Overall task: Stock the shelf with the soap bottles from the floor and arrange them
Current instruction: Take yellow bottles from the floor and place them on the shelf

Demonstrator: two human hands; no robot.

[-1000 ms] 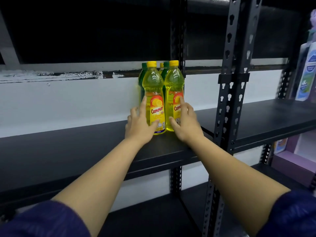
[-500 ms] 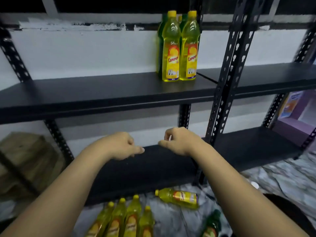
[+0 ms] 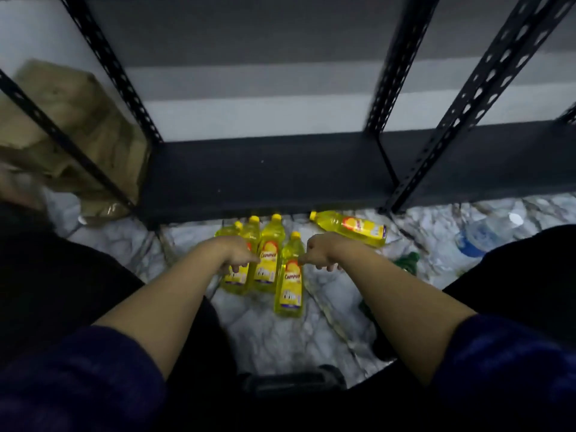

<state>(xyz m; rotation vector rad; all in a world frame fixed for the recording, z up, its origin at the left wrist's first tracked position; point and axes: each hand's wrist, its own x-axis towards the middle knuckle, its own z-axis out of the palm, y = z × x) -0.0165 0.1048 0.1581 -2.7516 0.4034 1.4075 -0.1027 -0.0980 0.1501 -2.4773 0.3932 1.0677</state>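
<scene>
Several yellow soap bottles (image 3: pixel 268 244) stand in a tight group on the marble floor, just in front of the black bottom shelf (image 3: pixel 280 173). One of them (image 3: pixel 290 291) stands a little nearer to me. Another yellow bottle (image 3: pixel 352 227) lies on its side to the right. A green bottle (image 3: pixel 406 263) shows beside my right forearm, partly hidden. My left hand (image 3: pixel 237 254) hangs over the left bottles and my right hand (image 3: pixel 321 252) hovers right of the nearest bottle. Both have loosely curled fingers and hold nothing.
A crumpled cardboard box (image 3: pixel 71 126) sits at the left behind a slanted shelf post. Perforated black uprights (image 3: pixel 467 101) rise at the right. A clear plastic bottle (image 3: pixel 486 233) lies on the floor at far right. My dark-clothed knees flank the bottles.
My view has dropped from the middle shelf to the floor. Both hands came off the two shelved yellow bottles and have lowered to just above the bottles on the floor.
</scene>
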